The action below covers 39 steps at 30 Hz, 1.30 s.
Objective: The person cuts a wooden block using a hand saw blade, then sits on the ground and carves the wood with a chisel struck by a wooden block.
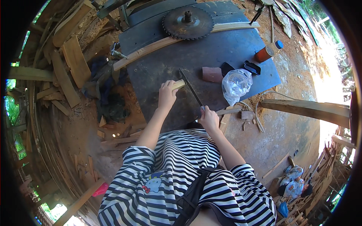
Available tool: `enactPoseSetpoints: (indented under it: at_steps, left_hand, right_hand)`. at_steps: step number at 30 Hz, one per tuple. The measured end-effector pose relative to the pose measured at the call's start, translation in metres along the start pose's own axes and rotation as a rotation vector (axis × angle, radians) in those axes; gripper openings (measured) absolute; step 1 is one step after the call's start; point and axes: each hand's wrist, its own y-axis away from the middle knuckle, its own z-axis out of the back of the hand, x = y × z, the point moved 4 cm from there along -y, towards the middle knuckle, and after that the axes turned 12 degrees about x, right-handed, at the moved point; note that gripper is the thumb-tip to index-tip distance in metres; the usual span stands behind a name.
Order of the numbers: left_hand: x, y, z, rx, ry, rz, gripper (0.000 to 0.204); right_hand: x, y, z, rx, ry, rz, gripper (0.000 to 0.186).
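Yellowish wood forms the small block (178, 84) in the left hand (167, 94), whose fingers are curled closed around its near left end, over the dark tabletop (158, 71). The right hand (209, 118) has its fingers wrapped snugly around the near end of a slim dark file (194, 92), which slants far and left until it crosses the block's right end (whether it presses on the wood, I cannot tell).

On the far side, a round toothed saw blade (186, 27) with a spindle in its middle partly covers a long pale wooden strip (147, 51) running left to right, with a metal clamp (120, 54) near the strip's left end. Right of the file are a reddish-brown sheet (212, 74), an open black tray (252, 68) and a clear plastic bag (236, 84); at the right edge is a blue-capped bottle (269, 51) with orange contents. Boards (76, 62) lean and lie at the left, and to the right a pale cord (257, 116) curls near a thick wooden beam (307, 111)
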Motion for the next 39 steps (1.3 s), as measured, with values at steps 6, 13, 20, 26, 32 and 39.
enactPoseSetpoints:
  at_steps: [6, 13, 20, 26, 32, 39]
  left_hand:
    - [-0.004, 0.001, -0.001, -0.025, -0.007, 0.014, 0.025]
    - [0.002, -0.002, -0.002, 0.01, -0.015, -0.012, 0.026]
    - [0.004, -0.001, -0.004, -0.01, -0.017, 0.026, 0.026]
    - [-0.002, -0.002, -0.001, -0.035, 0.003, -0.013, 0.024]
    - [0.001, 0.006, 0.001, -0.015, 0.01, -0.008, 0.03]
    - [-0.016, 0.056, -0.009, -0.004, -0.419, -0.282, 0.037]
  right_hand:
    - [0.01, -0.005, 0.001, 0.013, -0.102, 0.024, 0.02]
    - [0.012, -0.017, -0.002, 0.034, -0.043, -0.022, 0.022]
    - [0.013, -0.003, -0.01, 0.114, -0.056, -0.118, 0.024]
    - [0.033, -0.03, -0.005, 0.064, -0.188, -0.113, 0.024]
    - [-0.007, -0.003, -0.001, -0.002, -0.277, -0.115, 0.024]
    - [-0.001, 0.016, 0.018, -0.066, -0.492, -0.032, 0.025]
